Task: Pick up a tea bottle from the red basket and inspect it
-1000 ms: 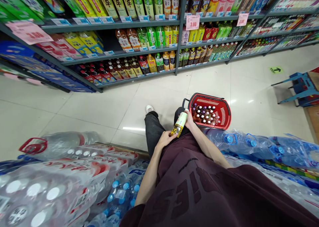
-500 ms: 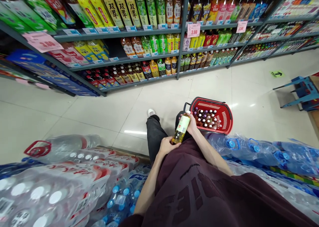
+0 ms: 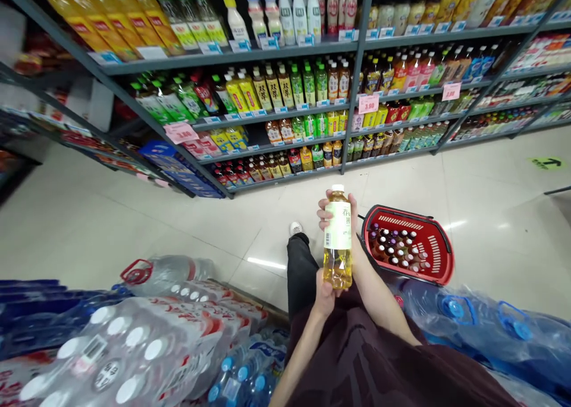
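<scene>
A tea bottle [image 3: 338, 231] with a white cap, pale green label and yellow liquid is held nearly upright before me. My right hand [image 3: 352, 210] wraps around its upper part from behind, with fingertips showing on the left side of the label. Low down, my left hand [image 3: 326, 294] grips the bottle's base; part of its fingers is hidden behind the bottle. To the right of my hands, a red shopping basket [image 3: 447, 258] stands on the floor with many small dark bottles [image 3: 397, 246] in it, their caps white and purple.
Ahead are shelves [image 3: 223, 56] of bottled drinks with pink price tags [image 3: 368, 104]. Shrink-wrapped water bottles [image 3: 134, 347] are stacked at left, and large water jugs [image 3: 473, 312] lie at right. A green arrow sticker [image 3: 546, 163] marks the tiled floor.
The bottle has risen closer to my head and turned from tilted to nearly upright, both hands moving with it. My view has lifted, showing a higher shelf row.
</scene>
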`<state>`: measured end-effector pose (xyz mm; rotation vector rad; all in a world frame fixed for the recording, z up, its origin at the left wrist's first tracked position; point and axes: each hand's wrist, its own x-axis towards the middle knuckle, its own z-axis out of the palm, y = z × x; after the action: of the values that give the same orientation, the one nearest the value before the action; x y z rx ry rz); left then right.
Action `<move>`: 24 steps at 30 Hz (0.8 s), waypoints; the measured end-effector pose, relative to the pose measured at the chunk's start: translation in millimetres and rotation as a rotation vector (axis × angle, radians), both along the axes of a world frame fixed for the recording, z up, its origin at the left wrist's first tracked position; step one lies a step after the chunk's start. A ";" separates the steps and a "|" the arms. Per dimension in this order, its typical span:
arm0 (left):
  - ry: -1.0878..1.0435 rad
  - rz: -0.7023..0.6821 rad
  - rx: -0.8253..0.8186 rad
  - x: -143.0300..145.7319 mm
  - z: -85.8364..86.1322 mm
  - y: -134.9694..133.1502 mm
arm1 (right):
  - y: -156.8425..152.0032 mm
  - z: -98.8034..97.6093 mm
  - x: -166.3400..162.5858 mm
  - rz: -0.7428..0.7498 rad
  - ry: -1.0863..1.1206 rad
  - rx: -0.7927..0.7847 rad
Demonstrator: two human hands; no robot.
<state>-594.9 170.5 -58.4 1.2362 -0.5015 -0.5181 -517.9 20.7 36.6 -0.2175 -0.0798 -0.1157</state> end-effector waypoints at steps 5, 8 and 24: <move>0.356 -0.102 -0.302 -28.9 21.0 -1.3 | 12.9 -0.2 -8.0 0.016 -0.095 0.181; 0.504 -0.237 -0.390 -40.1 28.5 1.5 | 11.7 -9.7 -19.7 0.045 -0.111 0.228; 0.933 -0.077 -0.570 -35.6 18.6 19.0 | 2.4 -12.8 -35.9 -0.060 -0.013 -0.027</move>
<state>-630.5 189.5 -39.7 0.3436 0.1113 -0.8708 -553.8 23.1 23.9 -0.2459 -0.0879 -0.1755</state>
